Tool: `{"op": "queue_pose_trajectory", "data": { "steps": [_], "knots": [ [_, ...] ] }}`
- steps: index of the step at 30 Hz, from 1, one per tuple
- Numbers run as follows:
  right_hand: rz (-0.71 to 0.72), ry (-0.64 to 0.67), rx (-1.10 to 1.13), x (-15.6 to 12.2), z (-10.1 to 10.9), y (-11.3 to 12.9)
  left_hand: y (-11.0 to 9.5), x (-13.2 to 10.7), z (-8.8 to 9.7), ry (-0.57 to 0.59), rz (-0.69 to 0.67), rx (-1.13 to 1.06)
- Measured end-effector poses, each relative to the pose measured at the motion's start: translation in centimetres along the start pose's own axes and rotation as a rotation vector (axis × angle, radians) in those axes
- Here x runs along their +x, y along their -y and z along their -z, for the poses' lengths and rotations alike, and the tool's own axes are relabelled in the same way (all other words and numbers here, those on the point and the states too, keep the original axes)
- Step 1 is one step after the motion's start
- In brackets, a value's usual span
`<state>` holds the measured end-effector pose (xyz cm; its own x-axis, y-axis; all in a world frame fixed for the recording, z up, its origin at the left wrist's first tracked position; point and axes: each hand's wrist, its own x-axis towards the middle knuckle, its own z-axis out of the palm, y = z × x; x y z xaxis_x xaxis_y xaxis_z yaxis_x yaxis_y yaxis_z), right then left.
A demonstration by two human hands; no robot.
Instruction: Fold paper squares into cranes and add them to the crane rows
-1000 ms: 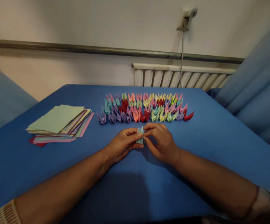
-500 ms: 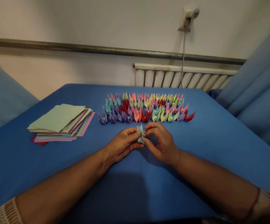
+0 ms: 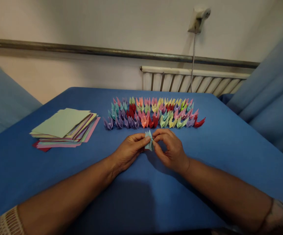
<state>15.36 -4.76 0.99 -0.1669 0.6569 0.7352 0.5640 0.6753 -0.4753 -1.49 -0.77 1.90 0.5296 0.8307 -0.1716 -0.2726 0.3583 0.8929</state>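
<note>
A small light-blue folded paper is held between my two hands, just in front of the rows of paper cranes. My left hand pinches it from the left, thumb on the near face. My right hand is closed at its right edge, thumb and forefinger gripping the fold. Fingers cover part of the paper, so its full shape is hidden. Beyond the hands, several rows of folded paper cranes stand upright in purple, red, pink, yellow, green and blue.
A stack of coloured paper sheets, pale green on top, lies at the left of the blue-covered table. Blue curtains hang on both sides. Behind the table are a metal rail, a radiator and a wall socket with a cord.
The light-blue paper has turned slightly and shows more of its pleated face. My left fingers have drawn back behind it, and my right thumb has moved up along its edge.
</note>
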Motion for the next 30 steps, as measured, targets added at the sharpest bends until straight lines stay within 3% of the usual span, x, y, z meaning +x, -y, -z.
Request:
{"op": "queue_pose_trajectory", "data": {
  "steps": [5,13,15,20,25,30],
  "knots": [
    [0.037,0.011,-0.041,0.0,0.1,0.1,0.0,-0.1,0.0,-0.001,-0.017,-0.006],
    [-0.036,-0.121,0.097,0.1,-0.1,-0.1,0.1,0.0,0.1,-0.019,0.009,0.032],
    [-0.102,-0.123,0.159,0.1,-0.2,-0.1,0.0,0.0,0.2,-0.076,-0.069,0.118],
    [-0.363,-0.039,0.371,0.1,-0.5,0.0,-0.6,-0.5,0.0,-0.218,-0.414,0.496],
    [-0.614,0.056,0.693,0.2,-0.9,-0.1,-0.9,-1.0,0.0,-0.186,-0.586,0.716],
    [-0.66,0.044,0.756,0.4,-0.7,-0.6,-0.6,-0.9,0.5,-0.122,-0.627,0.858]
  ]
}}
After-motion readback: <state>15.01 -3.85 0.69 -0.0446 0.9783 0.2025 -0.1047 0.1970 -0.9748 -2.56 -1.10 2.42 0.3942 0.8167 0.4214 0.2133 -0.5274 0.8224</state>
